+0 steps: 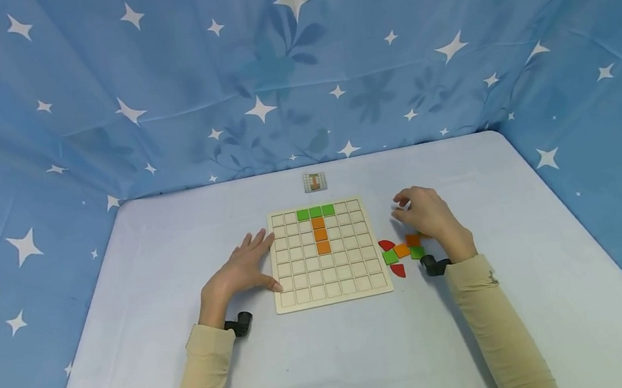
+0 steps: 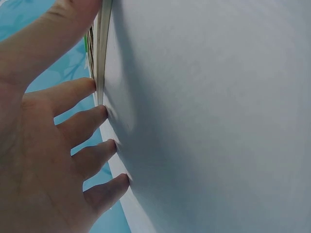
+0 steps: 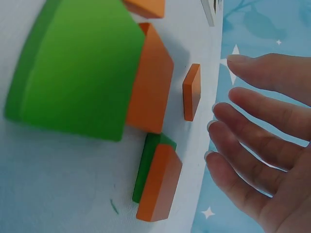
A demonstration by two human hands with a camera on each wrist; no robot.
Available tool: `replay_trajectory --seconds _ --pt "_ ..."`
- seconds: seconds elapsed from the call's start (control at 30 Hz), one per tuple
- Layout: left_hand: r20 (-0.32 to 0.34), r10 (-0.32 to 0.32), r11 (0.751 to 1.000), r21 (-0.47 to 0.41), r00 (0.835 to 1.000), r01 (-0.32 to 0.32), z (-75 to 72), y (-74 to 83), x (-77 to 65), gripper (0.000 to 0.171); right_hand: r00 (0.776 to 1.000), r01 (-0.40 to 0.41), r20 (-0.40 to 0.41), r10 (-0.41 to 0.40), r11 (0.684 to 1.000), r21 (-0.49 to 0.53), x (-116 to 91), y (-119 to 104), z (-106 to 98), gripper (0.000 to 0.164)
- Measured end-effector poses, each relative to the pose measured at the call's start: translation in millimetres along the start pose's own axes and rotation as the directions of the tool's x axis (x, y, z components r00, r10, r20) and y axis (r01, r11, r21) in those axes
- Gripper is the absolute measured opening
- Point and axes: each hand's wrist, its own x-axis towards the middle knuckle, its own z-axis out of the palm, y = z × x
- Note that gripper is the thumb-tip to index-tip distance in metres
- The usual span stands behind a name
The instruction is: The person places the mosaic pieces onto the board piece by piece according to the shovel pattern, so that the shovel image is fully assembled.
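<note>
Touching the left edge of the grid board (image 1: 301,280) with the left grip (image 1: 243,267), fingers spread wide! Over to the right now, hovering above the table (image 1: 309,369) with the right grip (image 1: 425,211), thumb apart, fingers loosely bent and free. Showing in the board's top row: three green tiles (image 1: 316,212), with three orange tiles (image 1: 320,235) straight down beneath the middle one. Just past the far edge, onto a small patterned card (image 1: 315,182). Close by the right edge, into a crowd of loose red pieces (image 1: 398,270), loose green pieces (image 1: 390,257) and loose orange pieces (image 1: 402,251), partly hidden overhead by the right wrist (image 1: 458,246). Backed by a starred blue curtain (image 1: 172,107).
</note>
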Motion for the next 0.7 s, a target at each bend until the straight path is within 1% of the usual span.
replay_trajectory --seconds 0.33,0.47,0.7 --pt "-0.004 0.001 1.000 0.013 1.000 -0.001 -1.2 1.3 2.6 0.117 0.999 -0.026 0.035 0.026 1.000 0.015 -1.2 5.8 -3.9 0.040" --pt "-0.008 -0.001 1.000 0.012 1.000 0.001 -1.3 1.3 2.2 0.116 0.998 -0.031 0.055 0.029 0.999 0.030 0.4 7.7 -2.8 0.040" --pt "-0.009 -0.002 1.000 0.004 1.000 0.002 0.1 0.7 -0.6 0.116 0.995 -0.064 0.078 0.062 0.998 0.024 2.5 7.1 1.8 0.038"
